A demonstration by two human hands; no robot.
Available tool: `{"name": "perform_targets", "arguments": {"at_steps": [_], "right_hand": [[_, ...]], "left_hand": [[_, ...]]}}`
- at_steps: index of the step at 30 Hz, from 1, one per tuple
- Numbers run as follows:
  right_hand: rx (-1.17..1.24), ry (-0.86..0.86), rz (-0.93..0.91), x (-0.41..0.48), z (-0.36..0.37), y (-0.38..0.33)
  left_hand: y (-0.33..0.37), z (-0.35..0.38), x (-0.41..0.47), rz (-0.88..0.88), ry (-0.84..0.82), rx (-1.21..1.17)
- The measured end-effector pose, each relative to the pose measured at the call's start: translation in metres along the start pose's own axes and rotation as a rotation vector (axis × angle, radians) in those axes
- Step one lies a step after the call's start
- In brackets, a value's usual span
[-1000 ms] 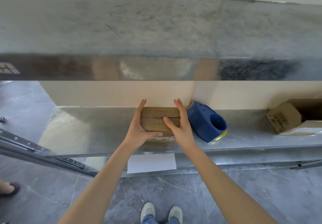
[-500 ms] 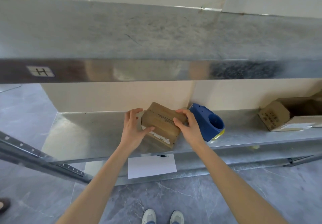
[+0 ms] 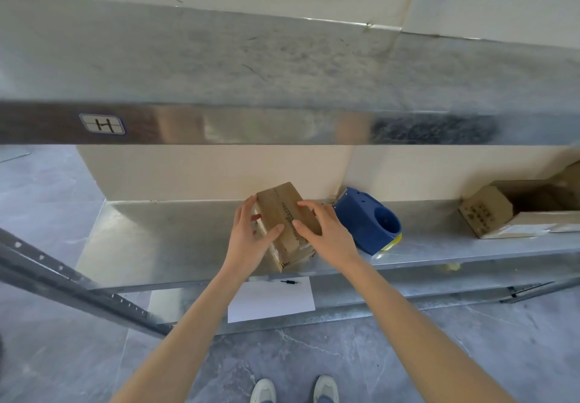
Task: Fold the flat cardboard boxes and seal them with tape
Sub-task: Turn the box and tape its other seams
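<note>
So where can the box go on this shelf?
The shelf is bare from its left end to the left hand. Another bare patch lies between the tape dispenser and the open carton. Crowded: the right hand and box beside the dispenser.

The small box (image 3: 282, 223) is on the middle shelf (image 3: 172, 236), held between the left hand (image 3: 244, 242) and the right hand (image 3: 326, 233). The tape dispenser (image 3: 367, 223) lies just beside it on the right, and an open carton (image 3: 502, 214) lies well apart, farther right. A paper sheet (image 3: 270, 302) lies on the level below, and the upper shelf (image 3: 282, 57) overhangs all.
</note>
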State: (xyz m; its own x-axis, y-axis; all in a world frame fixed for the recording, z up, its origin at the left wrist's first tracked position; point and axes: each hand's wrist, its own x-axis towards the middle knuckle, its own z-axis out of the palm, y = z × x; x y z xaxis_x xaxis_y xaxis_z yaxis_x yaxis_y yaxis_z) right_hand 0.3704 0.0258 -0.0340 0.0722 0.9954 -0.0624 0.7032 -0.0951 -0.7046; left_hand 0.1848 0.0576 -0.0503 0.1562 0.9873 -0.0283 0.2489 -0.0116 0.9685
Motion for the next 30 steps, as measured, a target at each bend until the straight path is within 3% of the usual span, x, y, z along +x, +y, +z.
{"name": "perform_targets", "arguments": {"at_steps": [3, 5, 8, 10, 14, 22, 30], "right_hand": [[0.006, -0.013, -0.03, 0.001, -0.01, 0.002], [0.002, 0.069, -0.021, 0.003, -0.022, 0.01], [-0.255, 0.175, 0.051, 0.008, -0.049, 0.038], [-0.443, 0.145, 0.13, 0.01, -0.066, 0.056], [-0.529, -0.032, 0.218, 0.011, -0.08, 0.083], [-0.442, -0.274, 0.13, 0.02, -0.082, 0.106], [-0.241, -0.398, 0.113, 0.046, -0.097, 0.116]], "left_hand": [[0.001, -0.003, 0.001, 0.042, 0.015, 0.158], [0.003, -0.007, 0.001, 0.079, 0.024, 0.275], [0.004, -0.013, 0.0, 0.127, 0.054, 0.425], [0.007, -0.014, -0.001, 0.13, 0.084, 0.486], [0.01, -0.011, -0.005, 0.104, 0.142, 0.599], [0.024, 0.006, -0.02, -0.019, 0.289, 0.723], [0.042, 0.018, -0.041, -0.109, 0.455, 0.703]]}}
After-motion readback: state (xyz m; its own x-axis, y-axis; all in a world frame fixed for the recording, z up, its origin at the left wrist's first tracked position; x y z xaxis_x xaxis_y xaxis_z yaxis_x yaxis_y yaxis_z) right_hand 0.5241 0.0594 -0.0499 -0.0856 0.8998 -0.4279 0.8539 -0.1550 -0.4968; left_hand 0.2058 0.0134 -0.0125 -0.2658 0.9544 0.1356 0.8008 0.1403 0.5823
